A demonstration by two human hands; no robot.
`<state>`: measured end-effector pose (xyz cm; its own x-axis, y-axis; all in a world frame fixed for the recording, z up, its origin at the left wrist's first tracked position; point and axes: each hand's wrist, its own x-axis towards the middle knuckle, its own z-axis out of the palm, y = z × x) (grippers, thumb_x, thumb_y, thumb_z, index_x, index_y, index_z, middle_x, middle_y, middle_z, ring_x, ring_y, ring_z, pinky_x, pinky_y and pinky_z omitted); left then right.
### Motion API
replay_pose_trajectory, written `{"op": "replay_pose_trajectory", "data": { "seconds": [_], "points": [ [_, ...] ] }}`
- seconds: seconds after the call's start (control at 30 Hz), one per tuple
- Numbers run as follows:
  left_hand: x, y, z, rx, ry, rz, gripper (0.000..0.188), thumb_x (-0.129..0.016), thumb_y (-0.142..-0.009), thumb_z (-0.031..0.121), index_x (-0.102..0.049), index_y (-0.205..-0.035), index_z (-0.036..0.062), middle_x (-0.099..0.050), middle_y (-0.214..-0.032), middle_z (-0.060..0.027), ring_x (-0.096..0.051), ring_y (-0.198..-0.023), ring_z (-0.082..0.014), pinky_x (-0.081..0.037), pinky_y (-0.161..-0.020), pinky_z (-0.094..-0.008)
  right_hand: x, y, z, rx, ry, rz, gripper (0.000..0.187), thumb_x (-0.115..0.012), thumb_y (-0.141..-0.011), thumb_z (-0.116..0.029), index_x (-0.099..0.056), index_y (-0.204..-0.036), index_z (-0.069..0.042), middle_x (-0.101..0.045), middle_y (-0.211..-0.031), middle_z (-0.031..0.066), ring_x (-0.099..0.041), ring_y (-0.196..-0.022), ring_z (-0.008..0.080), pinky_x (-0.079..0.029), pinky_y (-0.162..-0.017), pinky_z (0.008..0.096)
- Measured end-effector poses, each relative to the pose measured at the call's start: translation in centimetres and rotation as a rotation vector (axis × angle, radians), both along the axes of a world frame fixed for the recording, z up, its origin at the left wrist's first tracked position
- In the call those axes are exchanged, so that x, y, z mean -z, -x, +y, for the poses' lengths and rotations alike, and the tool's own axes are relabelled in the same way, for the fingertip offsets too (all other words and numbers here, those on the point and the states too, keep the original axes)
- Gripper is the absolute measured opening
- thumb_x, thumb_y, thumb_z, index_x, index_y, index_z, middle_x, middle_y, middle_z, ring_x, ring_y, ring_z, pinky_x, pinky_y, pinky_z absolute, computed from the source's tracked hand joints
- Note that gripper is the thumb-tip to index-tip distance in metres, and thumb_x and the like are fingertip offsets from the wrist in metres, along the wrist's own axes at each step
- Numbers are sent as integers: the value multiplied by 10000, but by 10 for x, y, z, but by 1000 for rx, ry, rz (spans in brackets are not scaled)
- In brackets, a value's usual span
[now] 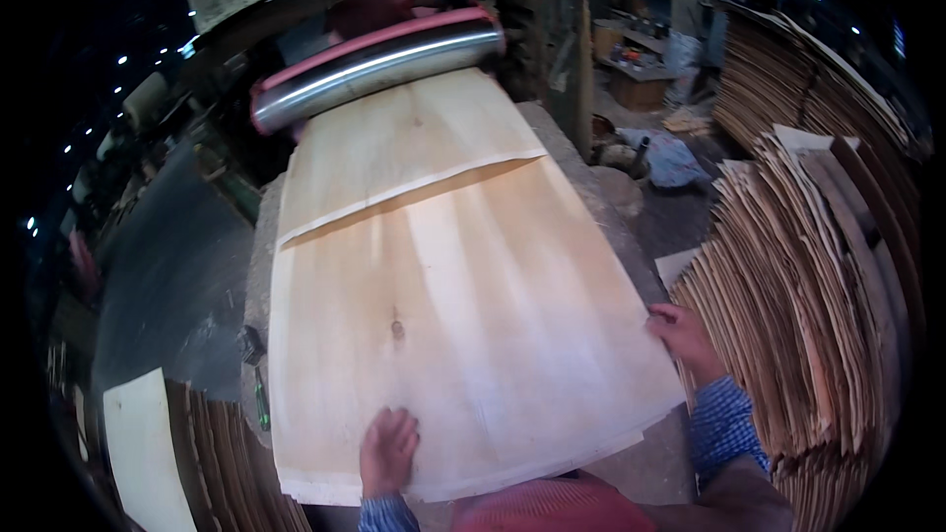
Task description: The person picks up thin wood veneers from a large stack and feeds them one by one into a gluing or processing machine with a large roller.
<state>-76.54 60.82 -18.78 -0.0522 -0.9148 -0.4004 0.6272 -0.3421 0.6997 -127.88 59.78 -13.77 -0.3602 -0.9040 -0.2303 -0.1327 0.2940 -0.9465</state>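
A large pale wood veneer sheet with a dark knot lies on a stack in front of me. My left hand rests on its near left part, fingers laid on the surface. At the sheet's right edge my right hand has its fingers closed on the rim; the thumb is partly hidden. Farther off, a second veneer sheet overlaps the first, its near edge slightly raised and casting a shadow. Its far end reaches the shiny metal roller with pink ends.
Tall stacks of veneer stand close on my right, with another stack at the lower left. A green-handled tool lies beside the sheets on the left. Back right are a wooden box and a bluish bag.
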Motion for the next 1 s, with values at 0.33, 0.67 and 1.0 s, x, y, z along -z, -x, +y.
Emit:
{"op": "replay_pose_trajectory", "data": {
  "seconds": [0.33,0.67,1.0],
  "points": [
    [-6,8,117,230,107,261,735,-439,-908,607,-379,-1368,37,-522,-1309,-164,-569,-1122,-341,-517,-870,-419,-132,-73,-28,-173,208,-727,356,-532,-850,-179,-585,-1131,33,-659,-993,131,-653,-873,207,-526,-770,297],
    [-66,-7,57,-148,159,-70,498,-549,-937,312,-396,-1314,25,-630,-1082,-167,-681,-797,-324,-569,-569,-329,-7,-31,-4,-48,31,-670,401,-532,-820,-218,-588,-1148,7,-636,-995,104,-607,-906,195,-486,-810,286],
    [-72,7,101,-306,-72,-98,410,-486,-934,85,-427,-1336,30,-559,-1253,-133,-570,-1109,-271,-508,-889,-388,-115,-35,23,-134,140,-599,513,-526,-789,-199,-531,-1238,49,-630,-1113,154,-604,-1002,229,-476,-894,312]
  ]
}}
